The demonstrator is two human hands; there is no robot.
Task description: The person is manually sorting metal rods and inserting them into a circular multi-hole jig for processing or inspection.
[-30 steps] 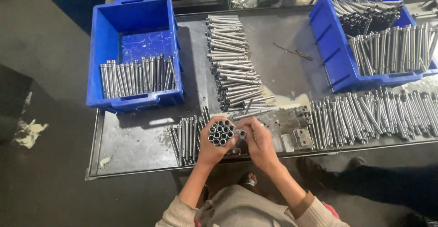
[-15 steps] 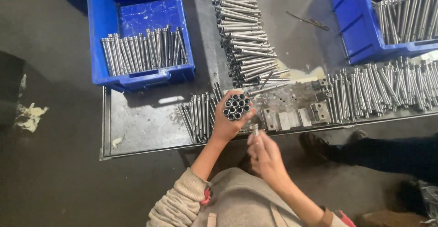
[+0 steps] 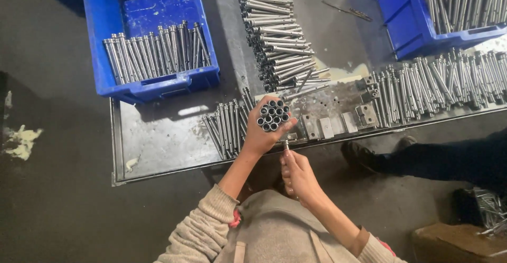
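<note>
Head view: the left hand (image 3: 259,139) has its grip wrapped tight round a bundle of short steel tubes (image 3: 273,115), held end-on so their hollow round mouths show as a honeycomb cluster, above the near edge of the bench (image 3: 158,146). The right hand (image 3: 298,176) sits just below and nearer the body, its grip closed about a single thin metal rod (image 3: 287,145) whose tip pokes up beside the left wrist. The bench is a dark, scuffed steel tray with a raised lip and shiny worn patches. Just left of the bundle lies a flat row of grey tubes (image 3: 227,128); behind it a long stack of bright rods (image 3: 274,35) runs away from the person. At far left a blue plastic bin (image 3: 153,83) with thick moulded walls holds one neat row of tubes; a second blue bin (image 3: 401,20) stands at far right, also filled. More rods (image 3: 438,83) lie fanned along the right side, beside small square metal blocks (image 3: 338,123). The sleeves are beige ribbed knit
</note>
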